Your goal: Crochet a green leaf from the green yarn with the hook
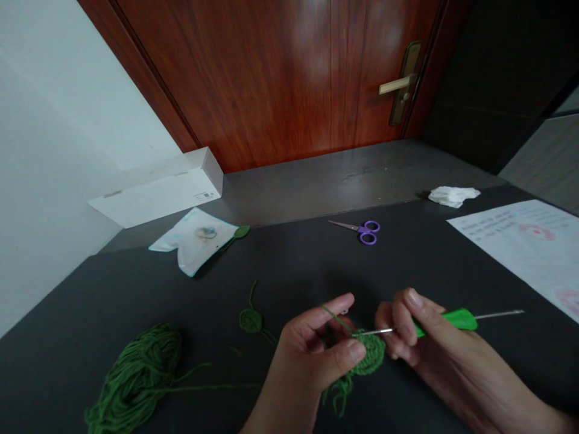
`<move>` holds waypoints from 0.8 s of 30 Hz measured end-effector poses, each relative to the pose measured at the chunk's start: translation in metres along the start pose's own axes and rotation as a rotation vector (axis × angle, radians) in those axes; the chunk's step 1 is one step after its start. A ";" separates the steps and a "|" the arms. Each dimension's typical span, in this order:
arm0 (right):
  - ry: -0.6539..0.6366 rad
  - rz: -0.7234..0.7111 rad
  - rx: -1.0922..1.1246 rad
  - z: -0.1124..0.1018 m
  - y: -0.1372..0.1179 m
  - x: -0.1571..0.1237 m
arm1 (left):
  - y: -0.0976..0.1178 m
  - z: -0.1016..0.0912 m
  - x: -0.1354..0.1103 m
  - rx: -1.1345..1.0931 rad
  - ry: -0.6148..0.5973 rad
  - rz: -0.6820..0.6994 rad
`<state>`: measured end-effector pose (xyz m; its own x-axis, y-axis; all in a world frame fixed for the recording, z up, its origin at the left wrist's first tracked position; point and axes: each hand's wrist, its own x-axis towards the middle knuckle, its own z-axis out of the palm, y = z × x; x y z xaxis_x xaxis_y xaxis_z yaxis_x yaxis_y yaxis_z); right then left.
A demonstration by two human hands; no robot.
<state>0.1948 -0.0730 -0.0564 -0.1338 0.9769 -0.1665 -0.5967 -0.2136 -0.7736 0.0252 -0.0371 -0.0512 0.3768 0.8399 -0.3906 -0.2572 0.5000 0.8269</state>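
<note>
My left hand (pixel 312 352) pinches a small round green crochet piece (pixel 371 355) between thumb and fingers, with a strand of green yarn running over the index finger. My right hand (pixel 416 334) grips a crochet hook with a green handle (pixel 452 319); its metal tip pokes into the top edge of the piece. Both hands hover just above the dark table near its front edge. A loose skein of green yarn (pixel 136 380) lies at the lower left, its strand trailing toward my left hand.
A finished green crochet leaf (pixel 251 319) lies left of my hands, another (pixel 241 231) by a plastic packet (pixel 194 241). Purple scissors (pixel 364 230) lie mid-table. A crumpled tissue (pixel 452 195), a printed sheet (pixel 529 241), a white box (pixel 158 190) and a wooden door (pixel 280 72) lie beyond.
</note>
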 end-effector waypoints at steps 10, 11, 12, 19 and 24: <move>0.015 0.116 0.101 0.001 0.000 0.005 | 0.002 0.002 -0.003 0.230 0.042 0.115; 0.018 0.116 0.094 0.001 0.000 0.005 | 0.004 0.003 -0.004 0.249 0.040 0.104; 0.022 0.111 0.080 0.001 0.000 0.004 | 0.006 0.004 -0.005 0.266 0.035 0.091; -0.041 -0.136 -0.240 -0.005 0.006 -0.002 | 0.010 0.001 -0.006 0.318 -0.006 -0.047; -0.136 -0.259 -0.438 -0.013 0.008 -0.004 | 0.011 -0.003 -0.006 0.203 -0.138 -0.153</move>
<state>0.2009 -0.0787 -0.0694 -0.1444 0.9820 0.1219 -0.2411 0.0846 -0.9668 0.0173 -0.0357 -0.0417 0.5182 0.7147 -0.4697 -0.0102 0.5543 0.8322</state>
